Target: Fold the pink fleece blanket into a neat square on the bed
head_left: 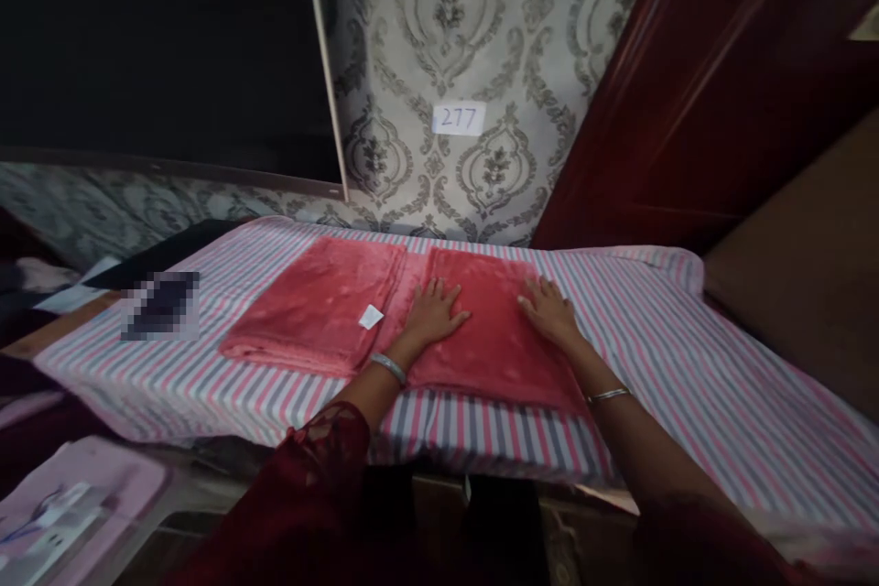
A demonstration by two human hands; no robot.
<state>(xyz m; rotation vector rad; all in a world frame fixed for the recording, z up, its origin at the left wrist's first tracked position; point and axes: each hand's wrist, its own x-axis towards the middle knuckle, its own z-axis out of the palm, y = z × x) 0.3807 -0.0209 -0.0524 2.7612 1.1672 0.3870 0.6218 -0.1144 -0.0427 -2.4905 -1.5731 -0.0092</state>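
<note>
A plush red blanket [494, 339] lies folded toward the middle on the striped cloth, its left and right parts turned into two thick panels with a narrow lower strip between them. My left hand [435, 311] rests flat with fingers spread at the inner edge of the right panel. On the right panel's outer edge, my right hand [549, 307] presses with its fingers stretched out. A small white label [371, 317] shows at the inner edge of the left panel. Both palms face down and neither grips the fabric.
The striped cloth [659, 339] covers a table against a patterned wall. A large dark screen [157, 46] stands at back left, a dark red wooden panel [659, 101] at right. A blurred-out dark item [163, 305] lies on the left. A pink-lidded box [103, 476] sits low at left.
</note>
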